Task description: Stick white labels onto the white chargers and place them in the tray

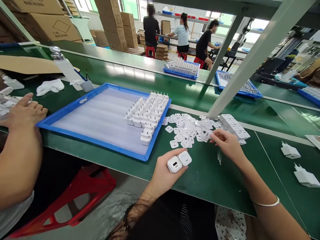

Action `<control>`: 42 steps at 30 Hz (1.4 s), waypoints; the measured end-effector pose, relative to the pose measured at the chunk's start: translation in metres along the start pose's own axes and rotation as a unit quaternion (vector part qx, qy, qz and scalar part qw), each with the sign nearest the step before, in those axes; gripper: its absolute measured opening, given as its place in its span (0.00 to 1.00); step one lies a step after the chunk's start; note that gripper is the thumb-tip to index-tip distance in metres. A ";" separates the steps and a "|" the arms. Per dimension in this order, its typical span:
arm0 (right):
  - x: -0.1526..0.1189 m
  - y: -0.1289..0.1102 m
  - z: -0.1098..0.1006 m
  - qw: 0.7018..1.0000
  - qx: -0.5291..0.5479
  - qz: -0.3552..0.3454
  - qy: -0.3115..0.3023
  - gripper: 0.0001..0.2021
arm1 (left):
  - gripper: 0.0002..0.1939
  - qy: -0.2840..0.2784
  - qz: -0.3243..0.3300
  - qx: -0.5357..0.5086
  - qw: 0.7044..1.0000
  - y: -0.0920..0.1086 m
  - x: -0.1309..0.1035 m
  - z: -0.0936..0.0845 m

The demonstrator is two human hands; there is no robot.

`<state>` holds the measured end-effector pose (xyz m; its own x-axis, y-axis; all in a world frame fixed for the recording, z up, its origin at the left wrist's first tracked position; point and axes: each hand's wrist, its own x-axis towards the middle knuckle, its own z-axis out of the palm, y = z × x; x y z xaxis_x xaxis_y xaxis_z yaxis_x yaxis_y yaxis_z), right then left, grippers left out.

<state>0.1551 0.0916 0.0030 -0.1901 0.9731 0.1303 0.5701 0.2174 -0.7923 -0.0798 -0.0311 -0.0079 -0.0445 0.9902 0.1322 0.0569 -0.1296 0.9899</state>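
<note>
Two white chargers [179,161] sit side by side in my left hand [165,175], fingers curled snugly around them, ports facing up, just above the near edge of the green surface [212,176]. My right hand [226,141] is out ahead, fingers pinched down at the edge of a scattered pile of small white stickers [190,128]; whether a sticker is actually caught between the fingertips, I cannot tell. Just beyond that hand lies a neat row of white blocks [233,126], touching the pile. To my left, the blue tray [100,141] holds a cluster of finished chargers [147,113] standing prongs-up in its far right corner, the rest of its foam liner bare. Off to the right, two loose chargers [297,163] lie on their own, well apart from my hands. A co-worker's hand [23,111] rests on the surface at far left, beside a white glove [50,86]. Across the belt, another blue tray [181,68] is packed with chargers.
</note>
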 end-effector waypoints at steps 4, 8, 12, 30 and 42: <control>-0.027 -0.037 0.010 0.992 0.053 -0.096 0.066 0.11 | 0.19 0.038 0.079 0.048 0.995 -0.003 -0.001 0.003; -0.057 -0.070 0.034 0.952 0.275 0.033 -0.128 0.12 | 0.19 0.077 0.130 0.104 0.983 -0.007 -0.004 0.004; -0.072 -0.079 0.059 0.846 0.421 0.156 -0.289 0.14 | 0.21 0.098 0.175 0.151 0.968 -0.013 -0.009 0.005; -0.074 -0.077 0.063 0.840 0.423 0.182 -0.288 0.16 | 0.22 0.103 0.267 0.256 0.923 -0.020 -0.010 0.009; -0.074 -0.077 0.062 0.858 0.386 0.184 -0.286 0.18 | 0.22 0.094 0.291 0.267 0.914 -0.020 -0.008 0.009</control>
<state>0.0759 -0.0021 0.0175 -0.5973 0.7201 -0.3530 0.0195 -0.4270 -0.9040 -0.0720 -0.0365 -0.0289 -0.0186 0.7289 0.6844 0.6018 -0.5385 0.5898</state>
